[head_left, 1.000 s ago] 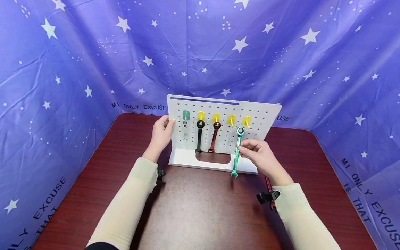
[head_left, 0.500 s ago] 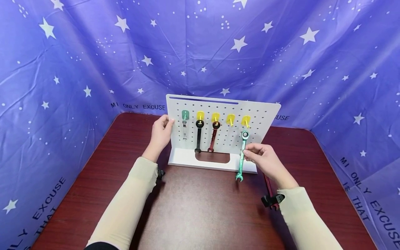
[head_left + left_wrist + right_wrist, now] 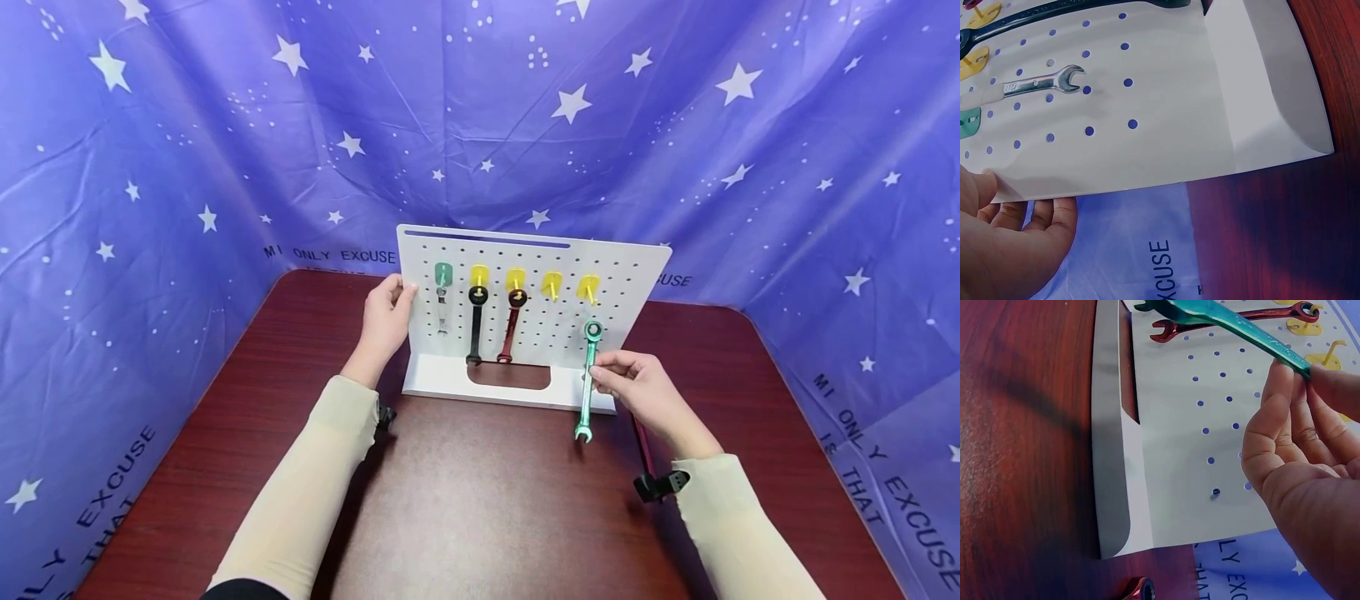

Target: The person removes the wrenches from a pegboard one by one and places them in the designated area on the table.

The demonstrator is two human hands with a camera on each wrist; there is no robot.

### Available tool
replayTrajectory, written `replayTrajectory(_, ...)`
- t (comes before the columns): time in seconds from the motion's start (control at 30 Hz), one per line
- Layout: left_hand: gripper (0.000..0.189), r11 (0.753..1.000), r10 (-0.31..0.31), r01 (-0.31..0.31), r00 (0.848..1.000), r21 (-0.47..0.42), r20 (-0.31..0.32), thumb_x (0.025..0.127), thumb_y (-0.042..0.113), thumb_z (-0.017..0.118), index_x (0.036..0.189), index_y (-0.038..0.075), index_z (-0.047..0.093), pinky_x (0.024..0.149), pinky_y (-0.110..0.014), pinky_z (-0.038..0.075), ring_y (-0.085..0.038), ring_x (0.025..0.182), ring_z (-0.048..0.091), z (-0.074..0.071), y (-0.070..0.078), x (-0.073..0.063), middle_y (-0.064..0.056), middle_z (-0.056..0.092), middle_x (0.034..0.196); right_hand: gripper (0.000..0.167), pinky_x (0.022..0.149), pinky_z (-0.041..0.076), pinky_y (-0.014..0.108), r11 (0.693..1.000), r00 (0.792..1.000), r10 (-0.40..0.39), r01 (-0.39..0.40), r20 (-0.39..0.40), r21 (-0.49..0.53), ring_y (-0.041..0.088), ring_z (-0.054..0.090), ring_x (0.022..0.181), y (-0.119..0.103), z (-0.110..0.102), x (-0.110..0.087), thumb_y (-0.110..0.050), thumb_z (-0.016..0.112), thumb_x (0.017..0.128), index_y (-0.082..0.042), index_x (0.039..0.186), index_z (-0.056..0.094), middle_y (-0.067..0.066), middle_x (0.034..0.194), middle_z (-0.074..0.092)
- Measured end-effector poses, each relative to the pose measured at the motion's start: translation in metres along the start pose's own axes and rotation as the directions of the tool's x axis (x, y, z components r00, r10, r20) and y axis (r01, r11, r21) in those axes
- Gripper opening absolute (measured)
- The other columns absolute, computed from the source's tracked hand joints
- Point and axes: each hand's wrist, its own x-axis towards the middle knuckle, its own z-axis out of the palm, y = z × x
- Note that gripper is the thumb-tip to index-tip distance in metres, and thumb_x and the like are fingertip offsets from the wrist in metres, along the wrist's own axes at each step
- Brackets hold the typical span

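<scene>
My left hand (image 3: pixel 386 321) grips the left edge of a white pegboard stand (image 3: pixel 637 271), thumb in front and fingers behind. A green ratcheting wrench (image 3: pixel 588 387) is pinched between the thumb and fingers of my right hand (image 3: pixel 645 392). Its ring end points up, below the rightmost yellow hook (image 3: pixel 588 288), and its open end hangs over the table near the stand's front lip. From other hooks hang a small silver wrench (image 3: pixel 1054 82), a black wrench (image 3: pixel 476 333) and a dark red wrench (image 3: pixel 512 331). Another yellow hook (image 3: pixel 552 286) bears nothing.
A red wrench (image 3: pixel 642 446) lies on the dark wooden table (image 3: pixel 465 500), partly under my right wrist; its ring end shows in the right wrist view. A blue star-printed curtain (image 3: pixel 450 108) surrounds the table's back and sides.
My right hand has moved right and down with the green wrench, bringing its ring end farther below the hooks. The left hand keeps its grip on the board's edge.
</scene>
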Motion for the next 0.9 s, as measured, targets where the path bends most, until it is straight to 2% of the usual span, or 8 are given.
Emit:
replayTrajectory(0.27,0.016,1.000,0.000,0.000,1.000,-0.004,0.004,0.105,0.011,0.058,0.107,-0.003,0.065,0.068,-0.034,0.053,-0.030,0.085,0.068,0.000,0.000,0.000,-0.019,0.073,0.102,0.023,0.073,0.057,0.027,1.000,1.000,0.007,-0.007,-0.005,-0.008,0.010,0.065,0.077,0.005,-0.005,-0.004,0.000,0.066,0.098,0.019,0.109,0.061,0.002,0.087,0.071)
replayTrajectory(0.53,0.016,1.000,0.003,-0.003,1.000,0.003,-0.003,0.105,0.011,0.058,0.105,-0.003,0.065,0.066,-0.031,0.052,-0.030,0.083,0.068,-0.002,0.001,0.001,-0.018,0.073,0.100,0.025,0.066,0.055,0.026,0.999,0.999,0.032,-0.032,0.000,-0.012,0.011,0.065,0.075,0.010,-0.014,-0.009,-0.001,0.066,0.099,0.019,0.111,0.060,0.005,0.087,0.071)
replayTrajectory(0.9,0.017,1.000,-0.006,0.006,1.000,0.002,0.011,0.105,0.012,0.058,0.106,-0.003,0.065,0.069,-0.034,0.053,-0.030,0.086,0.068,-0.002,0.002,0.001,-0.019,0.073,0.103,0.026,0.064,0.055,0.029,0.992,0.996,0.088,-0.089,-0.022,-0.091,0.016,0.068,0.075,0.016,-0.024,-0.020,-0.005,0.067,0.099,0.016,0.114,0.062,0.003,0.086,0.072)
